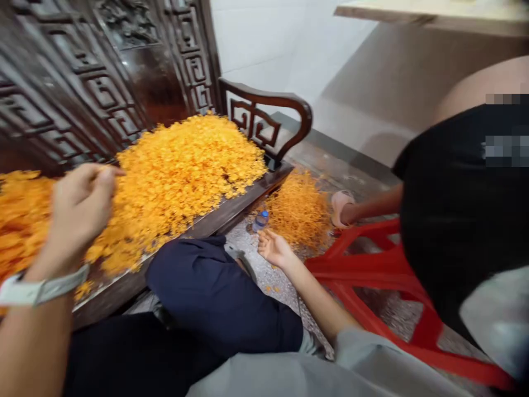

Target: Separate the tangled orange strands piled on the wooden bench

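My left hand [85, 204], with a white watch band [45, 289] at the wrist, is raised over the wooden bench. Its thumb and forefinger are pinched together; whatever they may hold is too blurred to name. Behind and beside it, a large heap of small yellow-orange petal-like pieces [185, 171] covers the seat, and larger, deeper orange pieces [20, 220] lie at the far left. My right hand [273, 249] hangs low over the floor, palm turned up, fingers loosely apart with nothing visible in them. Close to it is a heap of thin orange strands [300, 212] on the floor.
A clear bottle with a blue cap [260, 221] stands near the strands. The dark carved bench has a curved armrest [285, 102]. To the right, a red plastic stool [359, 267] holds a seated person in black shorts [446, 193]. A pale tabletop edge [433, 21] juts in above.
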Motion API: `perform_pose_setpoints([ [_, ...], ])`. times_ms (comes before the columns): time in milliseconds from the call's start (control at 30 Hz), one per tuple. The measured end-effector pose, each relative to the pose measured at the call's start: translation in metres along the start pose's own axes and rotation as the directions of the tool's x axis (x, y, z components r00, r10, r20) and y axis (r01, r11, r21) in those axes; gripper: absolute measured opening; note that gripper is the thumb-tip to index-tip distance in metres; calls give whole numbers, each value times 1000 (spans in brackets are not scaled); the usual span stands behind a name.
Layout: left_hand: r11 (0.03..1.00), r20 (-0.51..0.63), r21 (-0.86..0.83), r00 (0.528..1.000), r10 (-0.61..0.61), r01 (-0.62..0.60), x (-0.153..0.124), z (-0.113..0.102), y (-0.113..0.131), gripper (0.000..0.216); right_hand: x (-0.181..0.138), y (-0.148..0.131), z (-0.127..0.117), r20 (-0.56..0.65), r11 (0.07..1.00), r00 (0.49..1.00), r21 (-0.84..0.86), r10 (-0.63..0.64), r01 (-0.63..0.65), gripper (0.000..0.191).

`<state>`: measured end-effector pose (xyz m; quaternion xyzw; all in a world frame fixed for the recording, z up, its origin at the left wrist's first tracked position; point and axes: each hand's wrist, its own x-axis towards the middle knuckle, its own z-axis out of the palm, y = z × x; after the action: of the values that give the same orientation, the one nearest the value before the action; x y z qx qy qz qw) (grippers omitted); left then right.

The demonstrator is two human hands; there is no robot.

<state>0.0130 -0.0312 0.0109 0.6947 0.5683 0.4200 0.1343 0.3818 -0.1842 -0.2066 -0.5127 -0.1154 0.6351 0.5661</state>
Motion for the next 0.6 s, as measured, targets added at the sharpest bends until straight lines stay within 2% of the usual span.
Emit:
perform_pose_setpoints([
  [67, 984, 65, -93, 985, 159, -153, 11, 8, 12, 24, -4, 18, 13, 58, 999, 998, -37, 36, -34, 16],
  [133, 959, 70, -163, 967, 245, -231, 23, 11, 22, 22, -4, 16, 37, 111, 998, 994, -67, 8, 0, 20],
  [200, 936, 32, -274, 971, 239, -221, 32, 10, 29, 25, -4, 2, 69, 178, 993, 983, -95, -47, 64, 26],
  [267, 905, -13, -387, 982, 187, -177, 36, 6, 35, 27, -5, -19, 108, 299, 967, 943, -160, -145, 199, 31],
  [333, 857, -31, -499, 990, 135, -132, 37, 1, 39, 26, -7, -41, 149, 446, 870, 841, -228, -306, 437, 31],
  [367, 826, -22, -553, 993, 119, -112, 38, -2, 40, 26, -8, -51, 170, 509, 777, 760, -249, -403, 579, 30],
  [433, 766, 10, -639, 995, 103, -73, 38, -7, 41, 26, -6, -68, 209, 581, 531, 578, -274, -573, 802, 31],
  [467, 741, 18, -669, 995, 94, -58, 38, -9, 41, 26, -4, -74, 228, 603, 416, 499, -285, -623, 864, 35],
  [500, 722, 21, -690, 996, 82, -44, 37, -11, 40, 27, -2, -77, 245, 628, 334, 441, -289, -641, 897, 41],
  [533, 707, 20, -707, 998, 66, -33, 36, -11, 38, 28, 0, -78, 262, 661, 301, 409, -278, -629, 912, 47],
  [567, 694, 15, -720, 999, 51, -24, 34, -11, 36, 29, 2, -76, 277, 699, 320, 401, -252, -592, 913, 50],
  [600, 682, 10, -731, 999, 39, -20, 32, -9, 33, 30, 2, -71, 291, 744, 383, 408, -220, -529, 897, 50],
])
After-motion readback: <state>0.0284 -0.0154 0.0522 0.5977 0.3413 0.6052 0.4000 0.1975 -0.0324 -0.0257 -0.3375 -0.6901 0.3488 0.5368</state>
